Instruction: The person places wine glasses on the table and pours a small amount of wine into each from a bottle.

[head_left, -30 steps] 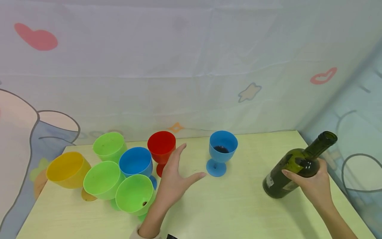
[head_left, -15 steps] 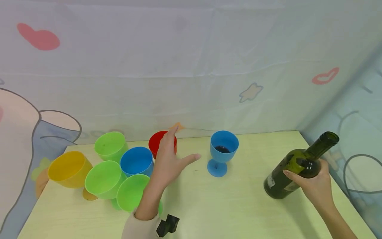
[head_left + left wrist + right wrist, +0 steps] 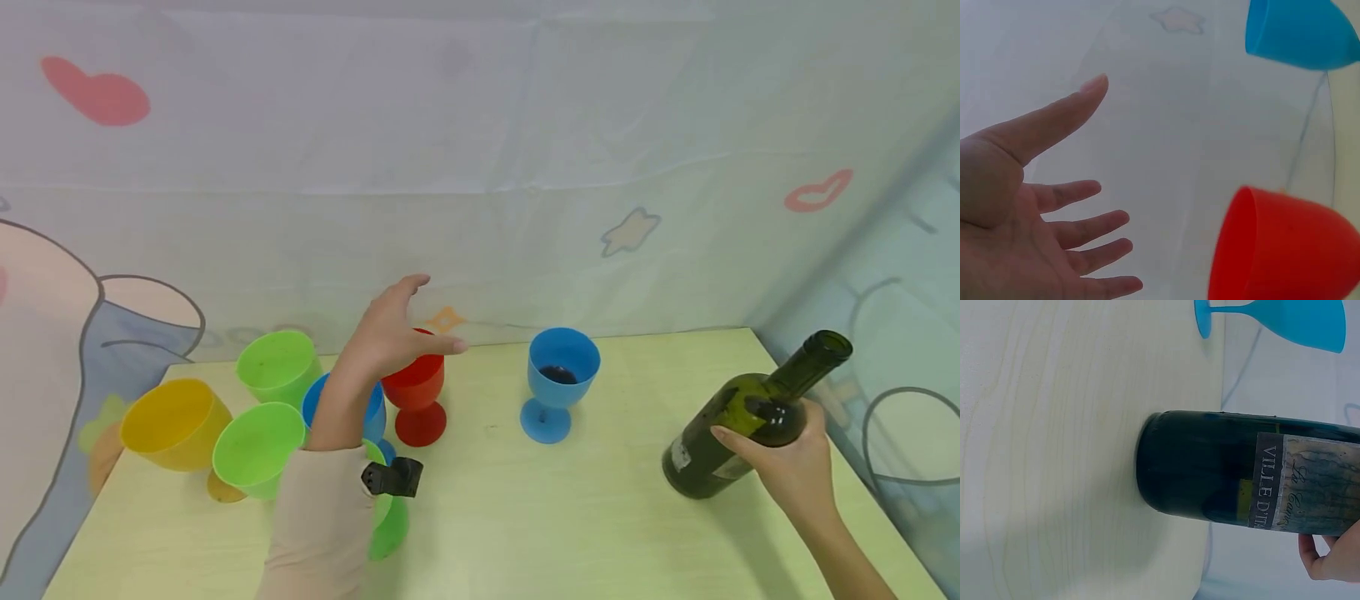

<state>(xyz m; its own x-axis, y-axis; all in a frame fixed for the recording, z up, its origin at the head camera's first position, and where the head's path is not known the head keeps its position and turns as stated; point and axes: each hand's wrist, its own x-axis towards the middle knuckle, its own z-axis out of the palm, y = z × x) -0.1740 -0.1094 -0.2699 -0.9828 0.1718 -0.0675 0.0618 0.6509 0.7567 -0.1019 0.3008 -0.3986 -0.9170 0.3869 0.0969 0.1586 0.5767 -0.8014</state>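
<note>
My left hand (image 3: 384,333) is raised with fingers and thumb spread, holding nothing. In the head view it overlaps the rim of a red goblet (image 3: 422,390); in the left wrist view the red goblet (image 3: 1294,247) stands apart from the fingers (image 3: 1094,225). My right hand (image 3: 798,471) grips a dark green wine bottle (image 3: 720,433) around its upper body, with the uncorked neck pointing up. The bottle's labelled side (image 3: 1319,484) shows in the right wrist view. Between the hands stands a blue goblet (image 3: 551,392) with dark contents in its bowl.
More plastic goblets crowd the left of the table (image 3: 525,533): a yellow one (image 3: 176,425), several green ones such as the front-left one (image 3: 258,450), and a second blue one (image 3: 375,412) partly behind my left arm. A printed cloth (image 3: 480,167) hangs behind.
My left hand has moved left and farther back, rising past the red goblet, so more of that goblet's stem and foot shows. The right hand and bottle have stayed put.
</note>
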